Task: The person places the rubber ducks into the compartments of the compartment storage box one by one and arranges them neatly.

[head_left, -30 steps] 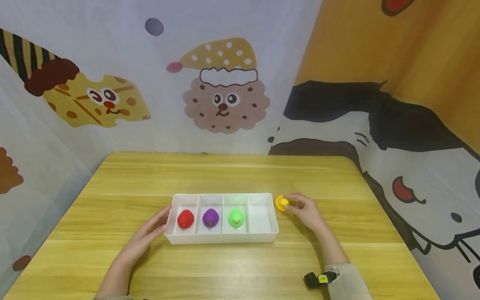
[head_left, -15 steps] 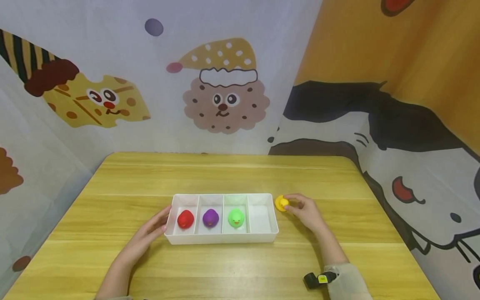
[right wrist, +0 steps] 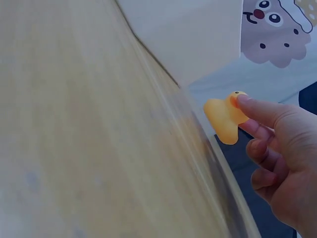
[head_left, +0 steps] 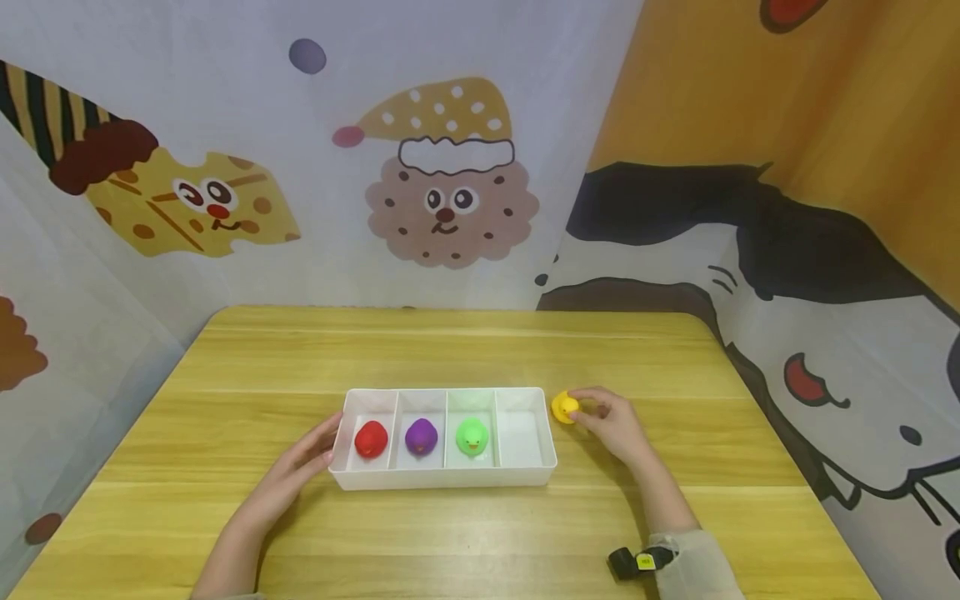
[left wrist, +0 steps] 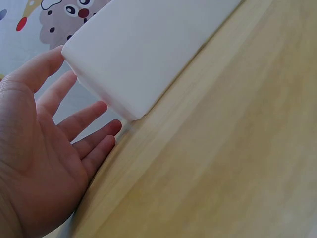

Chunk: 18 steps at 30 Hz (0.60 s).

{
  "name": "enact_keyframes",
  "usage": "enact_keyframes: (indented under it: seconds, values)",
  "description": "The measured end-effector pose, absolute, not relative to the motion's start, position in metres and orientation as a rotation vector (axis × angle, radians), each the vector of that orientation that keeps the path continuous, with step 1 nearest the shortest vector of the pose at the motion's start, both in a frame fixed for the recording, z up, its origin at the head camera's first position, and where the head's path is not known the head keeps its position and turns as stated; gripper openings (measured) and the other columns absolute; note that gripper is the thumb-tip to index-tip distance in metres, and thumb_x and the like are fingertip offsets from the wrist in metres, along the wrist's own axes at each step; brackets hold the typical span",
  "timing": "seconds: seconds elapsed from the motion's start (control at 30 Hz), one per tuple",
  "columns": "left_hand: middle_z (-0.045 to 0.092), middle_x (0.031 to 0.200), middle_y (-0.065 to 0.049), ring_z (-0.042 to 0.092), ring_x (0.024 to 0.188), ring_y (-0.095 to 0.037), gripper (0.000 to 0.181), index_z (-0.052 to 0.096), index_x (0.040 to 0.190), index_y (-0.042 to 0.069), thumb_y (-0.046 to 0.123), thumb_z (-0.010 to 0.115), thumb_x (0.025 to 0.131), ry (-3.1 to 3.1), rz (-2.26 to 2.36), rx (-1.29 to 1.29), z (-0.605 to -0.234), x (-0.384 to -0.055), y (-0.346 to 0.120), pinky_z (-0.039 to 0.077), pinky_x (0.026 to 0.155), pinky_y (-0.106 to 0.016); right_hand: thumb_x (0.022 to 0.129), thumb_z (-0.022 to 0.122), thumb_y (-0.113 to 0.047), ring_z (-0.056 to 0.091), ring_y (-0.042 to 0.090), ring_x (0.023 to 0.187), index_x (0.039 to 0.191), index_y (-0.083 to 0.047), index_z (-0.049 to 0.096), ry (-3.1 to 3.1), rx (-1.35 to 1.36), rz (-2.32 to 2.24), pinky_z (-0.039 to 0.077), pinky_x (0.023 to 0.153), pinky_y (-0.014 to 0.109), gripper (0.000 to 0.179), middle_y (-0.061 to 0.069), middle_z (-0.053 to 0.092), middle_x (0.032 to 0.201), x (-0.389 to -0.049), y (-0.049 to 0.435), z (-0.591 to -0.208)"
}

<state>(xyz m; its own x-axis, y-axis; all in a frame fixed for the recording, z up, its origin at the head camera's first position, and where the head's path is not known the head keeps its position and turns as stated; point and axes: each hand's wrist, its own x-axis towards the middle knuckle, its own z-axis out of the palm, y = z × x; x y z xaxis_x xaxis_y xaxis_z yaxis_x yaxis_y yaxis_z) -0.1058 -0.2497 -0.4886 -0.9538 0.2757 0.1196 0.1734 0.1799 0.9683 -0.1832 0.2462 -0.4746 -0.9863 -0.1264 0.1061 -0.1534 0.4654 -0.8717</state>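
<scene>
A white tray with four... is avoided here; the white divided tray [head_left: 450, 477] stands mid-table in the head view. From left to right its compartments hold a red rubber duck [head_left: 371, 439], a purple rubber duck [head_left: 422, 437] and a green rubber duck [head_left: 472, 437]; the rightmost compartment is bare. My left hand [left wrist: 49, 144] touches the tray's left end with extended fingers, the thumb at its corner. Just beyond the tray's right end, my right hand [head_left: 611, 425] pinches a yellow rubber duck [right wrist: 223, 116] between thumb and fingers. In the right wrist view the duck appears tilted.
The wooden table [head_left: 420, 542] carries the tray and runs back to a wall cloth [head_left: 315, 167] printed with cartoon figures. A black strap with a small yellow label [head_left: 646, 562] sits at the right wrist.
The yellow duck in my right hand has shifted very slightly to the right, away from the tray. My left hand and the tray hold their places.
</scene>
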Motion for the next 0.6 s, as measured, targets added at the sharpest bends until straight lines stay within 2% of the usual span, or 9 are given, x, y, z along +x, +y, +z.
enact_keyframes:
  seconds: [0.33,0.6]
  values:
    - [0.04,0.143,-0.026,0.043,0.125,-0.007,0.052,0.033,0.148,0.005,0.006,0.049,0.099,2.363,1.889,0.421,-0.487,-0.106,-0.25,0.035,0.094,-0.017,0.081,0.078,-0.014,0.041,0.01,0.049,0.11,-0.011,0.07,-2.614,0.329,1.526,0.036,0.04,0.023,0.031,0.006,0.065,0.112,-0.177,0.242,-0.459]
    - [0.039,0.143,-0.028,0.042,0.127,-0.015,0.051,0.034,0.148,0.006,0.006,0.048,0.099,2.382,1.88,0.426,-0.485,-0.106,-0.249,0.035,0.094,-0.018,0.08,0.078,-0.01,0.043,0.011,0.05,0.109,-0.01,0.071,-2.579,0.37,1.522,0.037,0.042,0.023,0.03,0.005,0.065,0.11,-0.172,0.239,-0.447]
